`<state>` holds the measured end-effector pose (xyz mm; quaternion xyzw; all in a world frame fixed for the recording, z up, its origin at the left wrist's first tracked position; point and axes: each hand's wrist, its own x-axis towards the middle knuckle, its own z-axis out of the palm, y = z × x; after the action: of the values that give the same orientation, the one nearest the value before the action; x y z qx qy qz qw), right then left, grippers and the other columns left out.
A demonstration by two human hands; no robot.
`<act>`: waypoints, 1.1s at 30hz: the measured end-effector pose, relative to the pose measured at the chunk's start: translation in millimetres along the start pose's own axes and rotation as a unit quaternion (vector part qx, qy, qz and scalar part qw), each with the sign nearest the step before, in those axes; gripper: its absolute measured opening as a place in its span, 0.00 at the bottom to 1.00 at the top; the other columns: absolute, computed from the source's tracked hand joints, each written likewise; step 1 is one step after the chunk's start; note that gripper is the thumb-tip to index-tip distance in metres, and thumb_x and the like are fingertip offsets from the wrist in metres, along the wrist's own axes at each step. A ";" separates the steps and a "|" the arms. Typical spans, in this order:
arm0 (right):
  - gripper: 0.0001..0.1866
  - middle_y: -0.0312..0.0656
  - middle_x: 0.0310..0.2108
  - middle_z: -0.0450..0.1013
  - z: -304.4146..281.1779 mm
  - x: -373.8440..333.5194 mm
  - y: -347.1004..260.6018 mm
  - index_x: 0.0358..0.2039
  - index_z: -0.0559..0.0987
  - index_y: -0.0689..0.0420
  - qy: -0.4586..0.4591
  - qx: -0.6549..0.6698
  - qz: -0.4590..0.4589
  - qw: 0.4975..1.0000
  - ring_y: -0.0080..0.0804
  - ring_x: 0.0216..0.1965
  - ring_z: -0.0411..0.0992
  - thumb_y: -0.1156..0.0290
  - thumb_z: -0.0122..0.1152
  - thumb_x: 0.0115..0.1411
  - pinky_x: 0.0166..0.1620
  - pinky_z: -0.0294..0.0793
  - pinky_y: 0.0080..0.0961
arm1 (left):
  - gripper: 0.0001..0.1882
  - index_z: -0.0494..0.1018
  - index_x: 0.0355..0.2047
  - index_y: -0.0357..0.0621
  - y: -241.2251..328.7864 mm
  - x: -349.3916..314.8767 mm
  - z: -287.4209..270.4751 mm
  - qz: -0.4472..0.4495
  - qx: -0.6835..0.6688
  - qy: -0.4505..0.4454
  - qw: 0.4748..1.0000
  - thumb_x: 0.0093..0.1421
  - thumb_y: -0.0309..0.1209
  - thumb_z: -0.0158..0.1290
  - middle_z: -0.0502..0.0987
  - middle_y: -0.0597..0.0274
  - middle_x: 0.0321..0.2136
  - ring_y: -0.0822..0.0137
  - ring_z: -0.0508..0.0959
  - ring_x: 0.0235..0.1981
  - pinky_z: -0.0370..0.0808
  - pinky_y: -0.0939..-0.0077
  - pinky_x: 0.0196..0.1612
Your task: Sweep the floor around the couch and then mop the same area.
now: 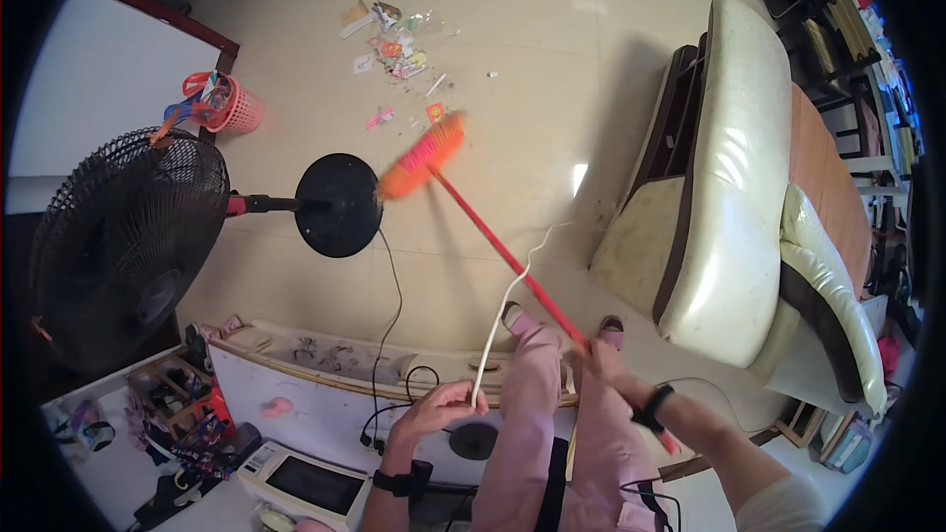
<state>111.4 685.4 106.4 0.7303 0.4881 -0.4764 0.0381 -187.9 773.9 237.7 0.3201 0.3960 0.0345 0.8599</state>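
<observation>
My right hand (604, 365) is closed round the red handle of a broom (498, 246), below my waist and in front of my legs. The broom's orange and pink head (422, 158) is near the floor, beside the fan's round black base. A white cord (508, 294) runs up and to the right from my left hand (439, 408), whose fingers are pinched on it. Beyond the broom head lies a scattered heap of litter (397, 49), with paper scraps, wrappers and clear plastic. Nearest the bristles is a small red and yellow wrapper (435, 113).
A black standing fan (133, 236) fills the left, its cable (396, 286) trailing across the floor. Behind it stands a pink basket (241, 108). A cream sofa (729, 177) takes up the right. Below my left hand is a cluttered white cabinet (296, 374) with a white appliance (301, 483).
</observation>
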 end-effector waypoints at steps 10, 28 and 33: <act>0.17 0.52 0.17 0.66 -78.6 -105.7 60.2 0.22 0.68 0.62 -0.085 -0.053 0.008 0.995 0.50 0.22 0.66 0.58 0.50 0.46 0.26 0.65 0.38 | 0.19 0.55 0.48 0.38 28.2 10.9 2.2 0.007 -0.021 -0.005 1.000 0.54 0.25 0.38 0.71 0.56 0.25 0.74 0.68 0.18 0.66 0.84 0.27; 0.16 0.33 0.14 0.64 -164.4 -338.4 53.9 0.21 0.68 0.58 -0.334 0.078 0.332 0.879 0.22 0.16 0.64 0.56 0.49 0.49 0.22 0.65 0.21 | 0.16 0.59 0.46 0.40 -21.9 77.1 -134.0 0.205 -0.065 0.512 0.831 0.56 0.28 0.38 0.69 0.59 0.38 0.82 0.63 0.18 0.62 0.91 0.25; 0.17 0.34 0.13 0.65 -201.5 -375.1 47.1 0.19 0.68 0.57 -0.335 0.086 0.398 0.850 0.21 0.15 0.64 0.55 0.51 0.49 0.22 0.65 0.20 | 0.17 0.64 0.42 0.41 -92.4 107.6 -200.7 0.182 0.017 0.548 0.816 0.50 0.21 0.40 0.71 0.57 0.36 0.74 0.70 0.23 0.66 0.85 0.28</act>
<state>253.2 512.1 471.5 0.6587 0.0699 -0.6762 0.3225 -273.4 839.3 16.8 0.3296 0.7364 0.3535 0.4734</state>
